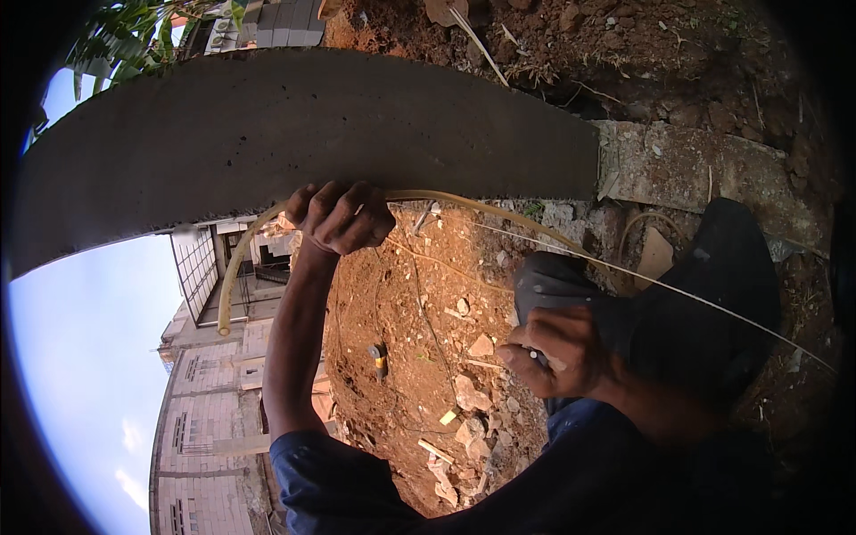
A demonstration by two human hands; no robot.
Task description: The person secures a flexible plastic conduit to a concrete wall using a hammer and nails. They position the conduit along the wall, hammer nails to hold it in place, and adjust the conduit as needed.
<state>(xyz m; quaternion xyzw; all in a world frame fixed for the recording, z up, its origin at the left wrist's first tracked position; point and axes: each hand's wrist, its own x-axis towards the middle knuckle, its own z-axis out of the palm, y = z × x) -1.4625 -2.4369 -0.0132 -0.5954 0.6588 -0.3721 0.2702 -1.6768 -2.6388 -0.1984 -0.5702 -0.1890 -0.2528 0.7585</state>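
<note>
My left hand (341,218) is closed around a yellowish see-through hose (481,207), its knuckles against the edge of a smooth grey plastered wall (312,134). One end of the hose hangs free left of that hand. Its other side runs right along the wall's edge, toward my bent knee. My right hand (557,352) is curled into a fist in front of my dark-clothed legs, apart from the wall. A small pale tip shows between its fingers; what it belongs to is hidden.
A taut pale string (655,283) crosses near my right hand and knees. Reddish soil with broken stones (473,392) lies below. A black and yellow object (380,361) rests on the soil. Rough concrete (687,165) continues the wall at right; a block building (209,401) stands at left.
</note>
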